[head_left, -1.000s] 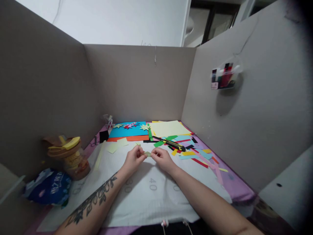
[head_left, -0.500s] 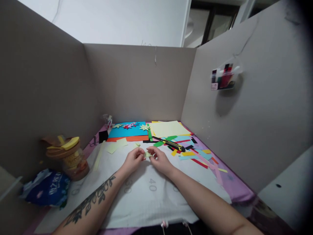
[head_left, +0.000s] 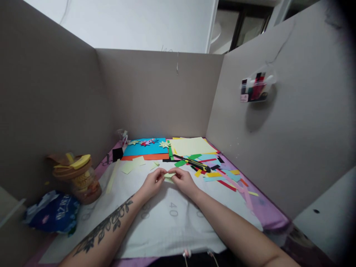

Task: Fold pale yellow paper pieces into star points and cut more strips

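While the head view looks down over the table (head_left: pixel 271 214), the left hand (head_left: pixel 151 182) and the right hand (head_left: pixel 185 182) come together near its middle. Between them is a small pale-green paper piece (head_left: pixel 169 177), raised over a white sheet (head_left: pixel 161 233) printed with numbers. The left fingers are curled nearly closed, pinching the paper's left end; the right fingers are bent in over its other side, thumb close to fingertips, gripping it too. How it is folded is too small to tell.

Just beyond the left hand lie small pale-green scraps (head_left: pixel 155 165), with larger pale-green pieces (head_left: pixel 133 165) to their left. Farther back, paper stars (head_left: pixel 145 143) rest on a blue sheet (head_left: pixel 147 150), beside a stack of pale-yellow paper (head_left: pixel 194 146). A black-and-yellow cutter (head_left: pixel 196 164) lies among coloured strips (head_left: pixel 219 174) to the right of the hands. Near the left wall stand a lidded jar (head_left: pixel 86 185) and a blue packet (head_left: pixel 54 213).
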Tool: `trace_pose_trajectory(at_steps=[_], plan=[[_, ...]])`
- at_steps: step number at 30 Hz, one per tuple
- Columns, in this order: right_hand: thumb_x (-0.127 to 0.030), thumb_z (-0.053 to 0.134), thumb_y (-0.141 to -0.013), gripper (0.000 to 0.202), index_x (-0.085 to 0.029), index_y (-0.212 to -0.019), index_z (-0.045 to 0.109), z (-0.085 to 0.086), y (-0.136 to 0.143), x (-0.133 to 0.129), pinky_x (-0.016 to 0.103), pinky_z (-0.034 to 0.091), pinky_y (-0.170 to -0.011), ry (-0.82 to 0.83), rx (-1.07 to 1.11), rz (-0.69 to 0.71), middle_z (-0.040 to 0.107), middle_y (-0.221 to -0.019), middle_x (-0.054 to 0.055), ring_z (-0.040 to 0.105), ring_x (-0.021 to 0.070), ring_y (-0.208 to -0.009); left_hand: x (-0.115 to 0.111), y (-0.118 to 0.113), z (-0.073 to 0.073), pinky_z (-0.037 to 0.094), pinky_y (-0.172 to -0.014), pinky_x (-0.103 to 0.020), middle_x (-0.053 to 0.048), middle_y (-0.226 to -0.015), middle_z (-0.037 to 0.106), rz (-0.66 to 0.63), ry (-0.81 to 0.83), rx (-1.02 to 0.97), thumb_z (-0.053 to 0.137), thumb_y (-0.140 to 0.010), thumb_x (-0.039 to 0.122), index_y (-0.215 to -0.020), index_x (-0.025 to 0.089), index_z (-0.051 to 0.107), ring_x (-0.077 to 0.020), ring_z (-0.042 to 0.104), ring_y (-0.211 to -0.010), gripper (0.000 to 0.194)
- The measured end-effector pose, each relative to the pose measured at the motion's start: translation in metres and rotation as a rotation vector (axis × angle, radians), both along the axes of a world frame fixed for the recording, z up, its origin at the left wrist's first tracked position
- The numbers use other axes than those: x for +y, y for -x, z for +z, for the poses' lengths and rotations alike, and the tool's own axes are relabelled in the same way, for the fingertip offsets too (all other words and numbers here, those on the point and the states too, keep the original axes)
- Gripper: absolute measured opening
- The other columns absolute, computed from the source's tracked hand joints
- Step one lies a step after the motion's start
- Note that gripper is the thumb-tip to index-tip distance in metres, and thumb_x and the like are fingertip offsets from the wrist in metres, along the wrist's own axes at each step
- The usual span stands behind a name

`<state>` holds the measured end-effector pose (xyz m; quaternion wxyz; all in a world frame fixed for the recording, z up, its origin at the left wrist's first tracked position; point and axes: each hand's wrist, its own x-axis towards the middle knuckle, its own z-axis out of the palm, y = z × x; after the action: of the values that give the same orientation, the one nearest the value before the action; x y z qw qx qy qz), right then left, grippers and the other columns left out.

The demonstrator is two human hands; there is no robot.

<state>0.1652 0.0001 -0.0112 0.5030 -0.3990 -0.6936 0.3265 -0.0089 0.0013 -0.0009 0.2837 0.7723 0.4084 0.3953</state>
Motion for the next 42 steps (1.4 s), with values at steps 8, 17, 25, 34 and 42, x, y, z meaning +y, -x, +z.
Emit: trace_pose_trajectory(at_steps=[8,17,25,34,42], plan=[[-0.034,0.058,-0.075,0.02,-0.019,-0.066,0.049,-0.002,0.001,0.004,0.022,0.033,-0.053,0.09,0.078,-0.056,0.045,-0.059,-0.005,0.042,0.0105,-0.057,-0.009,-0.006,0.005,0.034,-0.055,-0.022,0.002,-0.057,0.056,0.11,0.062,0.086,0.049,-0.079,0.031,-0.067,0.017,0.058,-0.012,0.048,-0.055,0.021],[-0.042,0.07,-0.062,0.031,-0.018,-0.073,0.052,0.005,0.004,0.005,0.02,0.041,-0.049,0.587,0.546,0.141,0.055,-0.069,-0.001,0.058,0.0124,-0.062,-0.006,-0.007,0.005,0.034,-0.052,-0.022,0.002,-0.054,0.056,0.213,0.198,-0.068,0.052,-0.076,0.037,-0.069,0.016,0.059,-0.0126,0.05,-0.051,0.023],[-0.027,0.076,-0.054,0.031,-0.017,-0.072,0.053,0.006,0.002,0.003,0.019,0.041,-0.048,0.694,0.596,0.179,0.059,-0.063,-0.002,0.063,0.0134,-0.06,-0.007,-0.006,0.001,0.036,-0.054,-0.023,0.001,-0.058,0.06,0.22,0.129,-0.015,0.05,-0.078,0.034,-0.07,0.017,0.061,-0.0129,0.052,-0.053,0.022],[-0.03,0.069,-0.063,0.019,-0.016,-0.071,0.06,0.004,0.002,0.003,0.021,0.038,-0.051,0.453,0.322,0.113,0.062,-0.062,0.0,0.055,0.0112,-0.057,-0.01,-0.009,0.005,0.039,-0.056,-0.023,0.0,-0.06,0.063,0.164,0.177,-0.018,0.053,-0.075,0.032,-0.073,0.016,0.066,-0.0133,0.054,-0.056,0.02],[-0.024,0.06,-0.068,0.008,-0.016,-0.066,0.062,0.009,-0.004,0.001,0.023,0.038,-0.058,0.24,0.101,0.07,0.059,-0.06,-0.002,0.051,0.0113,-0.058,-0.01,-0.007,0.012,0.036,-0.049,-0.021,-0.001,-0.06,0.06,0.077,0.334,-0.114,0.05,-0.078,0.043,-0.076,0.014,0.069,-0.0104,0.046,-0.05,0.035]])
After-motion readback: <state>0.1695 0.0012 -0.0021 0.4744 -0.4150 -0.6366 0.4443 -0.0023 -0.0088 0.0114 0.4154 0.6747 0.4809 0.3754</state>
